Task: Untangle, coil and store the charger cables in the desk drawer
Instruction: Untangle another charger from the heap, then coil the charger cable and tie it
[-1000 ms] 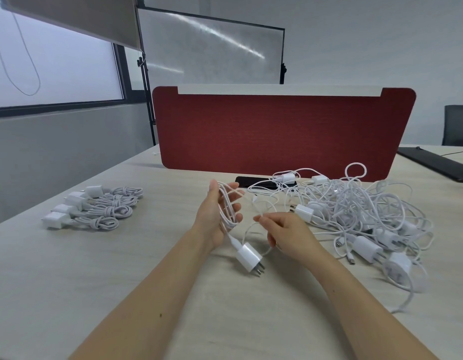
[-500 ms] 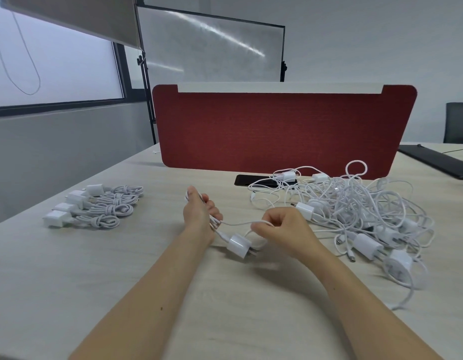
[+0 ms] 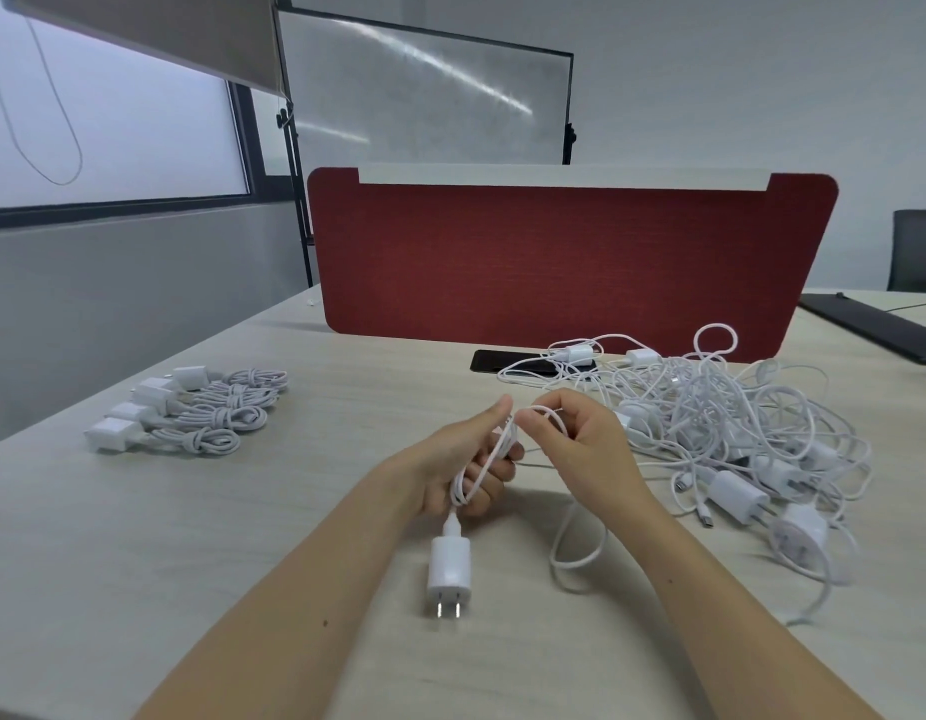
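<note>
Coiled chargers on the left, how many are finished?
4, side by side on the desk's left: nearest bundle, second bundle, third bundle, farthest bundle. None seems hidden.

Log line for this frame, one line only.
phase: coiling | left hand: grips looped cable, charger plug below | right hand: pinches cable | coiled chargers: left | tangled pile: right

A white charger (image 3: 449, 569), prongs nearest, trails a half-looped cable (image 3: 497, 446). Four coiled chargers (image 3: 190, 413) lie left on the counter (image 3: 242, 563); a tangle (image 3: 720, 439) lies right.
</note>
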`<act>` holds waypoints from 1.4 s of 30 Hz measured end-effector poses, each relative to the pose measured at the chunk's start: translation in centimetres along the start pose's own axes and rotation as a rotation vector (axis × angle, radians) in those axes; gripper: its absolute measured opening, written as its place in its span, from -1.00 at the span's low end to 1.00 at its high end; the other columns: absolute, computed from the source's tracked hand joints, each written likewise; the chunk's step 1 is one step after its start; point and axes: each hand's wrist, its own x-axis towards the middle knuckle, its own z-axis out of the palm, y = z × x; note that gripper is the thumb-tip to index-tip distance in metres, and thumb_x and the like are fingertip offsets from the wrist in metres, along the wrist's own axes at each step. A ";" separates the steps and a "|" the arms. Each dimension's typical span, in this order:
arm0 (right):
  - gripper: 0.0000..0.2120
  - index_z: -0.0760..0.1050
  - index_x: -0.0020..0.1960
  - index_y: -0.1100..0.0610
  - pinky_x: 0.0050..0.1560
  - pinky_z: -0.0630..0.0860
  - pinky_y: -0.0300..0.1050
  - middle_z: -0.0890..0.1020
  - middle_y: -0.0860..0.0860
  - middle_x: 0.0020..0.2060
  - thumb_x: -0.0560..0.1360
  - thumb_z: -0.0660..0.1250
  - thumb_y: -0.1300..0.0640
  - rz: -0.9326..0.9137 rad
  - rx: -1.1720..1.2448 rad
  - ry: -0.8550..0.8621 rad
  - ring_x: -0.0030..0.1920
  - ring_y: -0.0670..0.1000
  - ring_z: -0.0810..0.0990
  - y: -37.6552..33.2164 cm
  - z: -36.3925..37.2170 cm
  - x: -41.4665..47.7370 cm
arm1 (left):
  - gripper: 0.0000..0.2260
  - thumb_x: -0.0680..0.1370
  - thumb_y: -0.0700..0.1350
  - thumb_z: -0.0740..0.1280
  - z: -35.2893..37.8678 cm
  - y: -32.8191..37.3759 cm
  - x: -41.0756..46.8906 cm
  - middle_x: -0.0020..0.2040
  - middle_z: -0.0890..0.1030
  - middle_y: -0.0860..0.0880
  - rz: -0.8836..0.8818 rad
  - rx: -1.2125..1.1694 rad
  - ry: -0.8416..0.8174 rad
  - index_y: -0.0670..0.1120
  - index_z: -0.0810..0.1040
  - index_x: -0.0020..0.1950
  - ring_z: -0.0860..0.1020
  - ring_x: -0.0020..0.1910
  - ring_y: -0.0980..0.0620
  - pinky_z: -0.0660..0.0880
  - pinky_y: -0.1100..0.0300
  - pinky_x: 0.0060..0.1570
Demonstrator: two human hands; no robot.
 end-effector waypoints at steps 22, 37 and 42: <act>-0.88 0.51 0.07 0.18 -0.30 0.51 -0.10 0.67 0.07 -0.32 0.56 0.32 0.31 0.458 0.165 -0.203 -0.39 0.03 0.60 0.4 -0.5 -0.1 | -0.55 0.69 0.15 0.05 -1.0 0.5 1.2 -0.26 0.51 -0.06 0.424 -0.191 0.363 -0.14 0.59 0.04 0.29 -0.58 0.15 0.26 0.34 -0.58; -0.75 0.64 -0.01 0.16 -0.30 0.51 -0.26 0.69 0.23 -0.18 0.45 0.34 0.44 0.436 0.023 -0.489 -0.28 0.01 0.62 -1.2 -0.7 -0.6 | -0.61 0.67 0.14 0.14 -2.0 1.3 0.9 -0.51 0.34 0.02 0.405 -0.696 0.439 -0.09 0.38 -0.22 0.33 -0.55 0.09 0.46 0.26 -0.45; -0.78 0.64 0.00 0.18 -0.28 0.57 -0.15 0.71 0.19 -0.23 0.49 0.25 0.34 0.457 0.030 -0.473 -0.32 0.06 0.65 -1.6 -1.0 -0.6 | -0.71 0.65 -0.01 0.22 -2.0 1.2 0.9 -0.45 0.28 0.02 0.434 -0.288 0.571 -0.07 0.39 -0.24 0.21 -0.54 0.11 0.20 0.33 -0.58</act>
